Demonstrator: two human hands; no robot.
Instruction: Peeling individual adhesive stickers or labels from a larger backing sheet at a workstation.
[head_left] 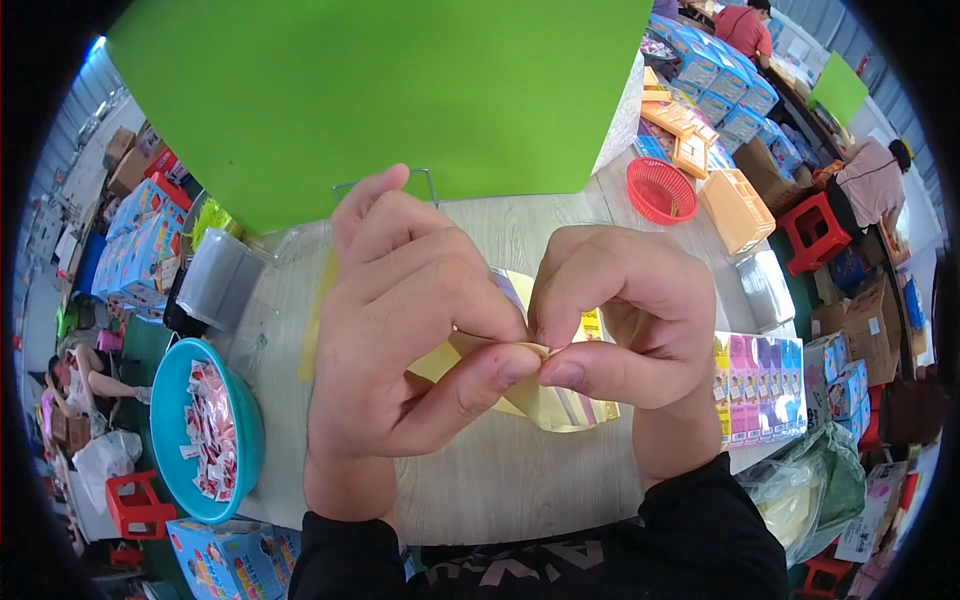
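The wood-grain table [490, 490] took up most of the space, with a green board [380, 90] standing upright at its far side. A teal basin [252, 450] sat off the table's left edge. Next in size came the left hand [415, 300] and the right hand [630, 310], raised close together over the table, thumb and forefinger of each pressed tight on an edge of the pale yellow paper [555, 405]. The left hand's other fingers were lifted loosely; the right's were curled in. To their right lay a striped printed sheet [762, 385], apart from both hands. The paper bent downward between the wrists, and the hands hid part of it.

As I judged it, the grip was made on both sides, but the handling was unfinished: the paper was not laid down (whether its layers were parted, I could not tell). Smallest were the packets [212, 430] inside the basin.
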